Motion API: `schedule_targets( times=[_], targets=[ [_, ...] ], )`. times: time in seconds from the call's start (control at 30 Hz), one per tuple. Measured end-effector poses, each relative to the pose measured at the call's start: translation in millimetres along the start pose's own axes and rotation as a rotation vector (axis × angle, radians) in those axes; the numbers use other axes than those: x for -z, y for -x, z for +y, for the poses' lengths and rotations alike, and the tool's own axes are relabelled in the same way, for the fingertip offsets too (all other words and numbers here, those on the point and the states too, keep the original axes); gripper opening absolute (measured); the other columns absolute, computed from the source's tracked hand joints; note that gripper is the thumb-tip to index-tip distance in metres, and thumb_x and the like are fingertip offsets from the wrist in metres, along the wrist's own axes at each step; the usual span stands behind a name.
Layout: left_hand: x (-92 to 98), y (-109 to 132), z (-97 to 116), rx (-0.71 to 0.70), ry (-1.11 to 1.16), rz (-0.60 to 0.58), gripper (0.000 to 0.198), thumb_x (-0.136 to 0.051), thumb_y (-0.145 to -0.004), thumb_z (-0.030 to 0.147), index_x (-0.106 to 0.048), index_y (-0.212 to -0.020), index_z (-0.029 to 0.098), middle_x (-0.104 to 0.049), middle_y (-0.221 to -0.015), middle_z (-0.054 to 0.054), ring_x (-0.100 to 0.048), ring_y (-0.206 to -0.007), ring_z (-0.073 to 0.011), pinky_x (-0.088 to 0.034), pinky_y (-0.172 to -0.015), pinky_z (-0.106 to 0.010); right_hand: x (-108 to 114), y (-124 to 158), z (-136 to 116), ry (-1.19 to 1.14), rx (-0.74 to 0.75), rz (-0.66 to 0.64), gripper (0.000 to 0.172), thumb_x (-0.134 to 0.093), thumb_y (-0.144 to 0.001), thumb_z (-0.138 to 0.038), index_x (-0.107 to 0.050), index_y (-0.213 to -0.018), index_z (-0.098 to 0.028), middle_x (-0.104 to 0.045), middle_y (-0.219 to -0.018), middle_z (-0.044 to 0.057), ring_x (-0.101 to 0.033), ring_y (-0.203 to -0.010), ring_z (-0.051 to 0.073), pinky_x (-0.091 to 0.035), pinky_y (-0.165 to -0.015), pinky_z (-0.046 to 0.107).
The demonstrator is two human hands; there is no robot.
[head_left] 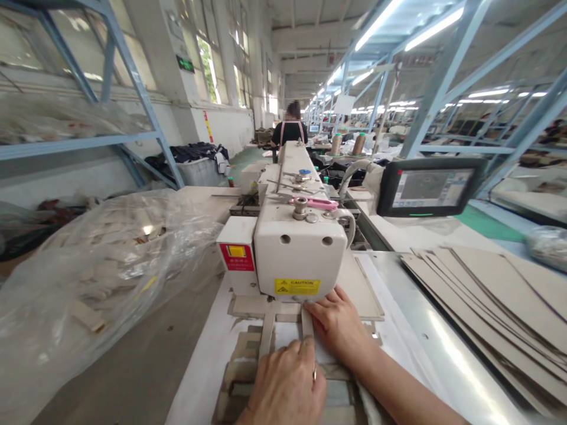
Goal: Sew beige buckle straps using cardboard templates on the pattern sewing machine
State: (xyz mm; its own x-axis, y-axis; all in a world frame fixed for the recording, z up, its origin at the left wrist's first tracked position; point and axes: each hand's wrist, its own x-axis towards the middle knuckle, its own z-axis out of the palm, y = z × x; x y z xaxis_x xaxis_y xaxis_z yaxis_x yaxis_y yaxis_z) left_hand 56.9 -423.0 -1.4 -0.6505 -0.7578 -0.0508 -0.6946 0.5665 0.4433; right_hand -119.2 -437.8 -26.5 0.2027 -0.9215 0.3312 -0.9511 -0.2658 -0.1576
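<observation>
A white industrial sewing machine head (pixel 301 248) stands straight ahead, over a flat beige fabric panel (pixel 358 289). Two narrow beige straps run from the panel toward me: a left strap (pixel 266 333) and a right strap (pixel 307 324). My left hand (pixel 287 381), with a ring on one finger, is closed on the near part of the right strap; its thumb is hidden. Closer to the machine, my right hand (pixel 341 324) presses the far end of that strap with bent fingers, some partly hidden by the machine head. White sheeting (pixel 204 360) lies beneath.
A clear plastic bag (pixel 110 260) of beige pieces sits at left. Stacked beige panels (pixel 496 307) lie at right, below a control screen (pixel 432 188). Pink-handled snips (pixel 316 203) rest atop the machine. Ahead, a person (pixel 289 130) sits facing away. Blue shelving frames both sides.
</observation>
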Motion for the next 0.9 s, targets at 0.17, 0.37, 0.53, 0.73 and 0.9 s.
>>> schedule_targets(
  times=[0.17,0.37,0.53,0.73,0.9],
  targets=[
    [0.0,1.5,0.2,0.0,-0.009,-0.013,0.029,-0.043,-0.09,0.016,-0.065,-0.108,0.02,-0.073,-0.094,-0.008,-0.071,-0.087,-0.0302,-0.055,-0.075,-0.043,-4.0,-3.7,0.6,0.055,-0.012,-0.039,0.017,-0.055,-0.093,-0.014,-0.071,-0.091,-0.022,-0.076,-0.095,0.003,-0.061,-0.099,0.023,-0.028,-0.113,0.048],
    [3.4,6.2,5.4,0.025,-0.008,-0.008,0.028,-0.045,-0.088,0.014,-0.066,-0.105,0.021,-0.074,-0.096,-0.007,-0.071,-0.091,-0.0302,-0.055,-0.08,-0.045,10.5,0.7,-7.5,0.018,-0.004,-0.09,0.024,-0.051,-0.089,-0.01,-0.066,-0.106,-0.018,-0.073,-0.105,0.006,-0.054,-0.118,0.025,-0.011,-0.122,0.054],
    [8.8,8.2,7.4,0.039,-0.022,-0.004,0.027,-0.046,-0.087,0.015,-0.066,-0.104,0.021,-0.074,-0.097,-0.006,-0.072,-0.09,-0.0287,-0.055,-0.078,-0.041,21.7,9.1,-14.8,0.029,-0.043,-0.132,0.025,-0.053,-0.091,-0.018,-0.065,-0.114,-0.021,-0.07,-0.118,0.005,-0.049,-0.126,0.029,-0.009,-0.123,0.057],
    [15.8,15.4,3.9,0.02,-0.025,-0.069,0.027,-0.045,-0.088,0.017,-0.067,-0.103,0.02,-0.074,-0.098,-0.008,-0.071,-0.093,-0.0307,-0.055,-0.082,-0.045,21.7,18.5,-26.1,0.123,-0.118,-0.147,0.029,-0.057,-0.093,-0.031,-0.066,-0.12,-0.033,-0.058,-0.136,0.008,-0.036,-0.14,0.033,-0.011,-0.121,0.061],
    [18.2,23.5,0.2,0.021,-0.024,-0.12,0.03,-0.044,-0.089,0.018,-0.067,-0.108,0.019,-0.074,-0.102,-0.009,-0.07,-0.097,-0.0314,-0.055,-0.086,-0.047,16.3,21.7,-29.2,0.192,-0.14,-0.119,0.029,-0.06,-0.092,-0.034,-0.067,-0.12,-0.035,-0.054,-0.137,0.013,-0.036,-0.14,0.035,-0.013,-0.12,0.06]
  ],
)
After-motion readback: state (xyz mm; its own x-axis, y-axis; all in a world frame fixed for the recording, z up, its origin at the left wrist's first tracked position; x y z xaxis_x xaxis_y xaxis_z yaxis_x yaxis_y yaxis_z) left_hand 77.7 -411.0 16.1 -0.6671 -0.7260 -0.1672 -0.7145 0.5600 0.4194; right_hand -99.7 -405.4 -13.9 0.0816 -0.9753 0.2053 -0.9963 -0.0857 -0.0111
